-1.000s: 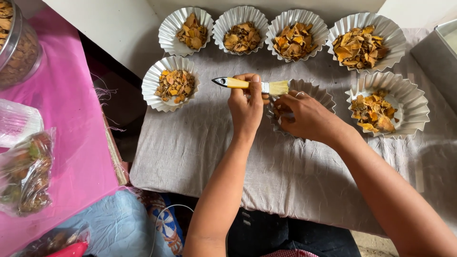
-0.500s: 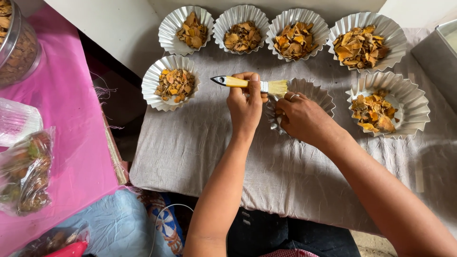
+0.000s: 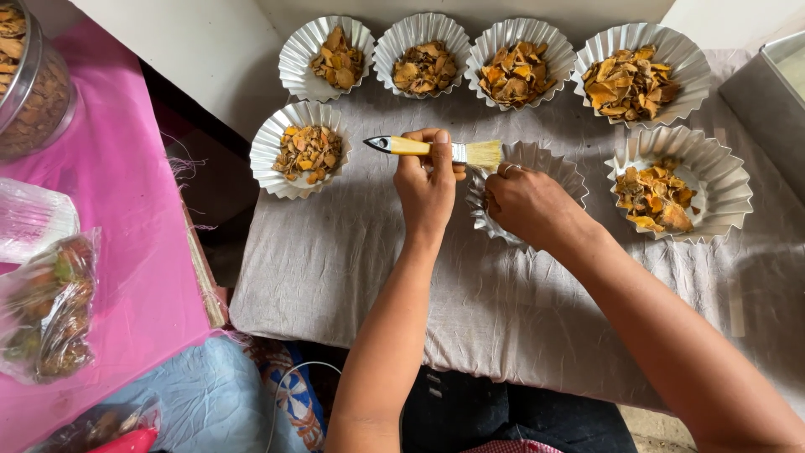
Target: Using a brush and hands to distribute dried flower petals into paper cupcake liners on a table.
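Brush (image 3: 436, 149): yellow handle, pale bristles, lying level over the middle of the tabletop (image 3: 503, 319), bristles at the foil cup's rim.
Left hand (image 3: 429, 184): grip closed around the brush handle.
Right hand (image 3: 528, 205): fingers closed on the empty fluted foil cup (image 3: 545, 164), steadying it.
Technique: judged best with light strokes along the pleats, cup pinned flat.

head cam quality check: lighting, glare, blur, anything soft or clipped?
Head view: soft, even daylight with faint shadows under the forearms; left hand, brush and right hand are sharp, no motion blur; mild sheen but no blown glare on the fluted foil cups; the jar and plastic bags at the left edge are cropped and slightly stretched by the wide lens.
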